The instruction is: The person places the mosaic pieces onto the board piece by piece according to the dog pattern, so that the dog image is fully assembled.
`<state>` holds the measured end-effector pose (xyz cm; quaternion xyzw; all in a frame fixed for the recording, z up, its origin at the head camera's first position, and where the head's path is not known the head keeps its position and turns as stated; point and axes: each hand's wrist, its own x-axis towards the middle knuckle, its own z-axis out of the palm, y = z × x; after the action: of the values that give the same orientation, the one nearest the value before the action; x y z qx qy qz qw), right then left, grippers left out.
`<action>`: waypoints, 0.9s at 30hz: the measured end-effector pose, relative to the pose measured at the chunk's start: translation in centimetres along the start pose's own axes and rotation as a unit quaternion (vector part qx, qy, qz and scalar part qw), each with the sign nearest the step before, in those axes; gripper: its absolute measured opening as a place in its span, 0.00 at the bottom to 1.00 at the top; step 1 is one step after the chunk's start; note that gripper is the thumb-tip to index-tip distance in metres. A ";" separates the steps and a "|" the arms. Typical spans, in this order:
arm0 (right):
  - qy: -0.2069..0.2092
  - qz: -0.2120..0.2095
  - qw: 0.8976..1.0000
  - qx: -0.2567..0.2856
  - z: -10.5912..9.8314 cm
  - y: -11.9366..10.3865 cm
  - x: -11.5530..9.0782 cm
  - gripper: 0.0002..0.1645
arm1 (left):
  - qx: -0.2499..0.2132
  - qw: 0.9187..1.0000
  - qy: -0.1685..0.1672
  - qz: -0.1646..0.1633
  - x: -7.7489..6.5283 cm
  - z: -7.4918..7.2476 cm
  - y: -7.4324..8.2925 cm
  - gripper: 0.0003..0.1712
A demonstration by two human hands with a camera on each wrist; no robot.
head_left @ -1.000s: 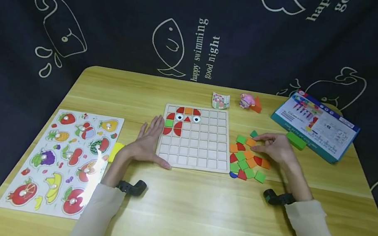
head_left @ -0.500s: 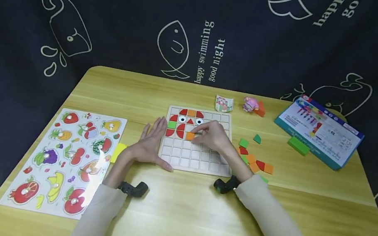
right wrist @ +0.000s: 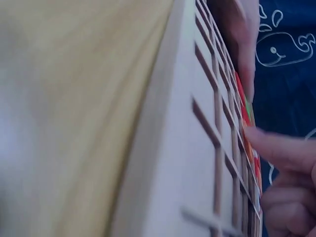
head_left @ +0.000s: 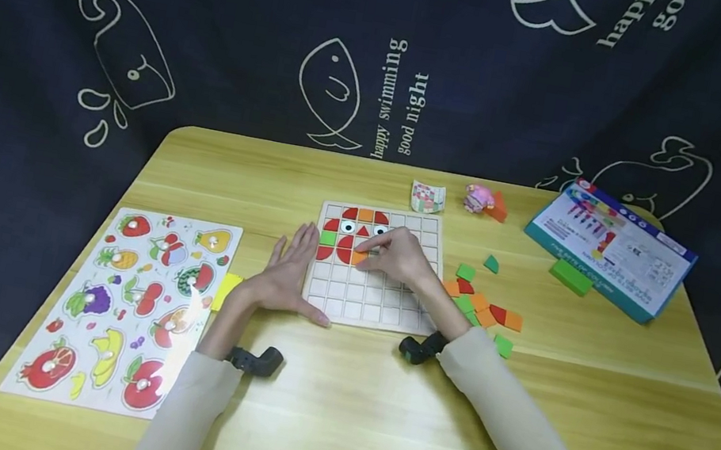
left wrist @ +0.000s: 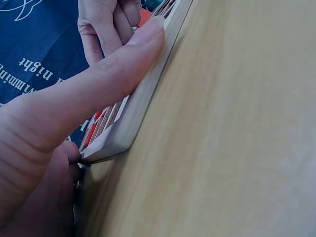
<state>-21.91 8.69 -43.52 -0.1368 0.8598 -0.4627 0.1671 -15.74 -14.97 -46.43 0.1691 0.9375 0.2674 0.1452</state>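
Observation:
A wooden grid board (head_left: 353, 311) lies mid-table in the head view. Its upper left cells hold red quarter-round pieces (head_left: 346, 243), a green square (head_left: 328, 238), an orange square and two eye tiles (head_left: 348, 228). My left hand (head_left: 281, 281) rests along the board's left side, fingers straight, thumb against the near edge. In the left wrist view that thumb (left wrist: 143, 37) touches the board's rim. My right hand (head_left: 401, 255) pinches an orange square tile (head_left: 358, 258) at a cell right of the red pieces. Whether the tile is fully seated is hard to tell.
Loose coloured tiles (head_left: 479, 302) lie right of the board, partly behind my right arm. A fruit puzzle (head_left: 121, 311) lies at left, with a yellow piece (head_left: 226, 291) beside it. At the back are a picture card (head_left: 427, 197), a pink figurine (head_left: 478, 198) and a box (head_left: 610, 249).
My right hand has carried the orange tile leftward from the loose pile onto the board, then slightly further left into a cell. The left hand has stayed at the board's side.

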 end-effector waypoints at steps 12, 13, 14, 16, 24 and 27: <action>0.067 0.100 0.989 -0.082 -10.4 6.1 -7.7 0.19 | -0.007 1.000 0.006 0.004 -0.3 -0.1 -0.4 0.90; 0.069 0.115 0.988 -0.075 -11.0 6.8 -8.3 0.20 | -0.008 1.000 0.007 0.005 -0.3 -0.1 -0.5 0.90; 0.070 0.127 0.987 -0.068 -11.5 7.5 -8.8 0.20 | -0.008 1.000 0.007 0.006 -0.3 -0.1 -0.5 0.90; 0.070 0.145 0.985 -0.056 -12.1 8.5 -9.6 0.21 | -0.009 1.000 0.007 0.006 -0.3 -0.1 -0.5 0.90; 0.070 0.154 0.984 -0.051 -12.7 9.5 -10.2 0.23 | -0.012 1.000 0.004 0.006 -0.2 -0.1 -0.3 0.89; 0.075 0.157 0.984 -0.044 -13.2 9.7 -10.5 0.25 | -0.012 1.000 0.004 0.013 0.0 0.1 -0.1 0.88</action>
<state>-18.65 27.87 -43.15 0.0275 0.9002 -0.4016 0.1663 -15.68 -15.00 -46.56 0.1787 0.9325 0.2810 0.1399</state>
